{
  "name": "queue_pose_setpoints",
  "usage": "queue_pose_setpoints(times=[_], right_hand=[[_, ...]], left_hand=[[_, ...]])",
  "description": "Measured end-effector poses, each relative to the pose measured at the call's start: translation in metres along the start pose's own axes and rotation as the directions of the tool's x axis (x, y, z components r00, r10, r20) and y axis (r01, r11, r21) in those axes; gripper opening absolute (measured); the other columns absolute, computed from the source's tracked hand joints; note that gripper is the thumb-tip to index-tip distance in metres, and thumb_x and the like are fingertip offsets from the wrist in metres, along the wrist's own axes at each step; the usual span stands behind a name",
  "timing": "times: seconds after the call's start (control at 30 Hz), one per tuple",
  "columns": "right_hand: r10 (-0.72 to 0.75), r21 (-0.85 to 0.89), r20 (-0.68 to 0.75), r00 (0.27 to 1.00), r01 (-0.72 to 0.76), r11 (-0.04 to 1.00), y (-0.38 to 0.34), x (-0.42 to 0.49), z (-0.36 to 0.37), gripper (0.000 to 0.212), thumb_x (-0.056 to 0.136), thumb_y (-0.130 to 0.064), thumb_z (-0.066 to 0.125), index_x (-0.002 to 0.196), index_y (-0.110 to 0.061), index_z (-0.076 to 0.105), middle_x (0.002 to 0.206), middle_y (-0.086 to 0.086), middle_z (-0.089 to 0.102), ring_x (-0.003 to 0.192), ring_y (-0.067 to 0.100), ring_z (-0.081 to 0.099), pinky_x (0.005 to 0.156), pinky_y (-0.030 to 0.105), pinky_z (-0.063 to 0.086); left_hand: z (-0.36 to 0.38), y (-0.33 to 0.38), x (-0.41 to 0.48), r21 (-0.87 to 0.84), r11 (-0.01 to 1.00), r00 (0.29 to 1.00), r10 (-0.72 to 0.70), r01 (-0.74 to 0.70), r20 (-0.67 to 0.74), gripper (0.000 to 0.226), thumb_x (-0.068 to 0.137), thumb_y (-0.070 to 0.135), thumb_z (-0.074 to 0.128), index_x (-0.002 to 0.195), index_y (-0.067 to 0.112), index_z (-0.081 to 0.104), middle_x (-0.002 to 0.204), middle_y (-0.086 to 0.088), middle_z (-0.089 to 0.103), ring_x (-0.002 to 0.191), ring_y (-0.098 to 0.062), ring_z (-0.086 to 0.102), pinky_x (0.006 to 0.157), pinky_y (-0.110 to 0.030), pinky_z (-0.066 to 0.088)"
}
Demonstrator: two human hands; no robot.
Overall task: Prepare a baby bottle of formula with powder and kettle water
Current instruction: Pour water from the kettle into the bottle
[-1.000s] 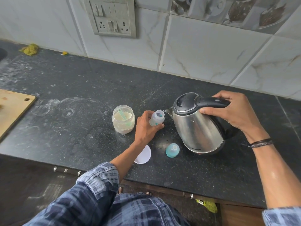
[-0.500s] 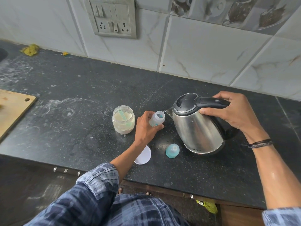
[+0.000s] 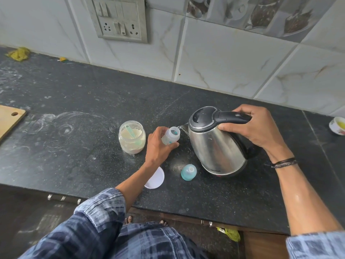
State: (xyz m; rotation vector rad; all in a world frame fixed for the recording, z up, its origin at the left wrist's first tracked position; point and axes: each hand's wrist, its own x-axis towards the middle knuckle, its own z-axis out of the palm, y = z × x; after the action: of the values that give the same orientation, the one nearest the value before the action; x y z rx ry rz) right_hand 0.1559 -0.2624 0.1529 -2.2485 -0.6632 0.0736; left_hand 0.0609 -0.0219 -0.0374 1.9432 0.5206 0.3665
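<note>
Beside the kettle [image 3: 216,144] spout, the tilted baby bottle [image 3: 170,136] mouth points rightward.

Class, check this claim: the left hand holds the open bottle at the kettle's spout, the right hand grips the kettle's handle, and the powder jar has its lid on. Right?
One part is wrong. The head view shows the powder jar open, with a white lid lying on the counter. The rest holds: left hand holds the bottle at the kettle spout, right hand grips the handle.
</note>
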Motion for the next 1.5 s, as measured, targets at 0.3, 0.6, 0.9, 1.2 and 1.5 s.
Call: queue_pose_setpoints(times=[0.3,0.6,0.9,1.2,1.5], right_hand=[[0.004,-0.001,0.000,1.000,-0.004,1.000,0.0011,0.0002,0.0011,0.038,0.062,-0.045,0.094,0.088,-0.024,0.076,0.082,-0.010,0.075,0.080,0.013,0.070,0.075,0.036,0.054],[0.008,-0.002,0.004,1.000,-0.008,1.000,-0.0011,0.0015,0.0028,0.037,0.062,-0.048,0.094,0.087,-0.027,0.076,0.082,-0.011,0.074,0.080,0.011,0.068,0.076,0.034,0.052],[-0.004,-0.030,0.001,1.000,0.004,1.000,-0.0011,0.0011,0.0018,0.039,0.062,-0.050,0.092,0.087,-0.027,0.075,0.083,-0.010,0.074,0.081,0.013,0.069,0.078,0.041,0.054],[0.009,-0.021,0.010,1.000,-0.009,1.000,-0.0027,0.0022,0.0039,0.037,0.061,-0.048,0.093,0.086,-0.027,0.075,0.082,-0.011,0.073,0.080,0.013,0.068,0.078,0.039,0.054],[-0.002,-0.027,0.005,1.000,0.002,1.000,-0.0001,0.0026,0.0033,0.037,0.063,-0.045,0.094,0.087,-0.024,0.076,0.082,-0.009,0.074,0.077,0.009,0.066,0.073,0.030,0.049]], left_hand=[[-0.0013,0.0010,0.0003,0.000,1.000,1.000,-0.001,0.001,-0.007,0.057,0.069,0.031,0.090,0.114,0.026,0.056,0.113,0.009,0.062,0.110,-0.021,0.056,0.095,-0.047,0.050],[-0.0029,0.0009,0.0009,0.022,0.999,1.000,0.023,-0.023,-0.008,0.054,0.070,0.030,0.089,0.112,0.026,0.056,0.114,0.010,0.062,0.110,-0.020,0.055,0.094,-0.045,0.049],[-0.0050,0.0027,0.0001,0.031,0.999,1.000,0.012,-0.012,-0.006,0.056,0.072,0.031,0.089,0.116,0.025,0.055,0.120,0.008,0.061,0.113,-0.018,0.051,0.097,-0.042,0.046],[-0.0056,0.0015,-0.0025,0.025,1.000,1.000,-0.003,0.003,-0.004,0.056,0.072,0.032,0.089,0.116,0.026,0.056,0.118,0.008,0.062,0.111,-0.018,0.052,0.096,-0.043,0.048],[-0.0075,0.0043,-0.0031,0.004,1.000,1.000,-0.021,0.021,-0.002,0.056,0.071,0.032,0.089,0.115,0.027,0.055,0.114,0.009,0.062,0.109,-0.018,0.054,0.095,-0.043,0.049]])
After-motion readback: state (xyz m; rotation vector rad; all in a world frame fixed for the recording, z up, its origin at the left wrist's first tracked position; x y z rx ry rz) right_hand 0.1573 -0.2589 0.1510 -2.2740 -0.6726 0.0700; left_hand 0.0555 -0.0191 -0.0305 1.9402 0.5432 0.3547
